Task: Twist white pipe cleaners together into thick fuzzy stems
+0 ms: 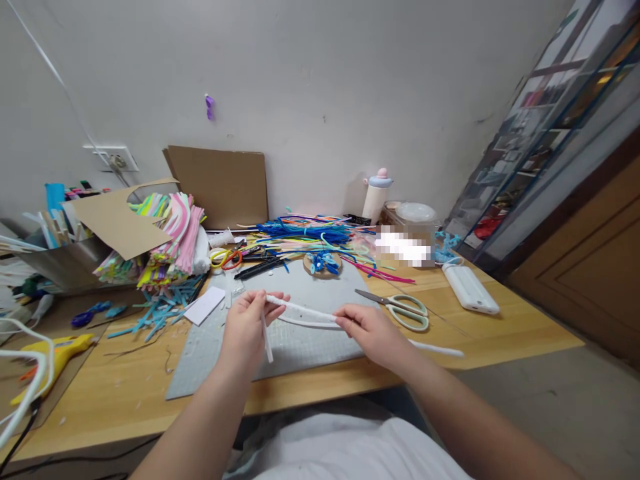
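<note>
My left hand (247, 327) pinches one end of a white pipe cleaner (303, 309) above a grey cutting mat (300, 347). A short white stem hangs down from that hand. My right hand (367, 328) grips the same pipe cleaner further along, with more white stems trailing out to the right across the table. Both hands hover just over the mat, close to the table's front edge. Light green scissors (405, 310) lie just beyond my right hand. A small blue pipe-cleaner flower (323, 263) rests on a round base at the mat's far edge.
A heap of coloured pipe cleaners (305, 233) lies behind the mat, with bundled ones (173, 233) and cardboard at left. A yellow glue gun (60, 350) sits far left. A white power bank (470, 288), a bottle (376, 195) and a lidded tub stand at right.
</note>
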A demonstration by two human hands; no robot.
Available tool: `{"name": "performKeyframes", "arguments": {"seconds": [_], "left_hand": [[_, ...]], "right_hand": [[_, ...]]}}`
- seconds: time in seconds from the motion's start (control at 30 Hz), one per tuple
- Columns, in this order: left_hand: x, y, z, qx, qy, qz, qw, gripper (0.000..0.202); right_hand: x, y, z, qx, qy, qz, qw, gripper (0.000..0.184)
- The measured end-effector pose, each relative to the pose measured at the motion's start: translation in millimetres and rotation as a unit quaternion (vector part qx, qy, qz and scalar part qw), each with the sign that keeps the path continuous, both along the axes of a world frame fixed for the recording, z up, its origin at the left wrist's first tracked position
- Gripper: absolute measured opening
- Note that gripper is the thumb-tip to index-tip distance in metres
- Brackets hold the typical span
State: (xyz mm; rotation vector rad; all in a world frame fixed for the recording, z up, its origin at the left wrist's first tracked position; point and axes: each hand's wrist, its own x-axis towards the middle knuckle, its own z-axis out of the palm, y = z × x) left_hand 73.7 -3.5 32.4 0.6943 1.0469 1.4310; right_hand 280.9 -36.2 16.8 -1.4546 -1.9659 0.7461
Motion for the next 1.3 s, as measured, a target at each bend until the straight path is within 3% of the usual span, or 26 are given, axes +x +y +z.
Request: {"name": "performKeyframes", "arguments": {"seconds": [0.17,0.4,0.53,0.67,0.8,0.9,1.1,1.3], "left_hand": [[-4,3,-2.3,-0.022,-0.011,0.0,1.0,0.015],[-3,1,-4.9,-0.023,-0.014,0.002,1.0,0.015],[2,-1,-4.0,-0.034,-0.024,0.008,0.999,0.016],[20,-13,-0.9,-0.051,-0.06,0.026,0.997,0.017],[34,-30,1.4,-0.062,-0.106,-0.037,0.992,0.013],[33,-36,0.8,-0.053,-0.066,-0.074,0.994,0.017],[23,-38,2.1,-0.003,0.007,-0.188,0.982,0.032],[18,-41,11.3,0.093,0.112,-0.198,0.969,0.022]], "right_hand": [[7,0,-3.8,0.011,0.02,0.007,1.0,0.023],[10,-3,0.2,-0.028,-0.007,0.033,0.999,0.022],[6,-9,12.3,0.018,-0.072,0.007,0.997,0.022],[-18,-18,24.3,0.13,-0.068,-0.02,0.989,0.03],[-40,-24,21.2,0.268,-0.105,0.003,0.958,0.027],[-42,-23,12.7,0.336,-0.149,-0.008,0.93,0.02],[-25,-29,10.7,0.331,-0.077,-0.01,0.94,0.013],[-18,-42,21.3,0.286,-0.01,-0.015,0.958,0.013]]}}
